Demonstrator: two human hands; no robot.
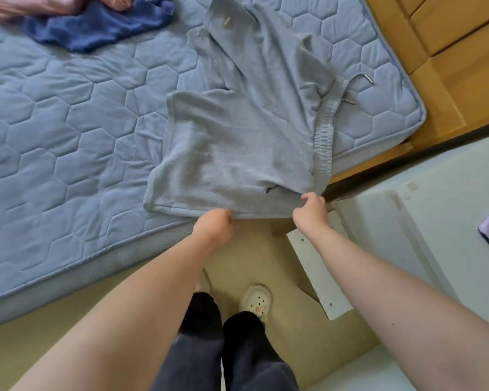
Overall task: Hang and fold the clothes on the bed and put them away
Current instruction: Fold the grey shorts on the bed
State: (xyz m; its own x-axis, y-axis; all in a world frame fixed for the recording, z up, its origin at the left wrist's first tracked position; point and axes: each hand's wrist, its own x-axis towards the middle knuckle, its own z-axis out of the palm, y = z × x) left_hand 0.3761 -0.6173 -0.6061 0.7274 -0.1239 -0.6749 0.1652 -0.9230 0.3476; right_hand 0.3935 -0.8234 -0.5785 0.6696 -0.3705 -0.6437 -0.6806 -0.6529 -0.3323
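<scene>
Grey shorts (237, 142) on a blue hexagon-quilted mattress (68, 131), navy cloth (96, 26) and pink cloth (26, 5) up top, cream clog (256, 300).

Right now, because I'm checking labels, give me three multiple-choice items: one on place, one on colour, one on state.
1. Where do the grey shorts lie? A floor; B mattress; C drawer.
2. What colour is the crumpled cloth beside the pink garment? A green; B dark blue; C white.
3. The left hand and right hand are: A idle; B holding a hanger; C pinching the shorts' near edge.
Key: 1 B, they spread over the quilted mattress; 2 B, it is plainly dark blue; 3 C, both pinch that edge.
</scene>
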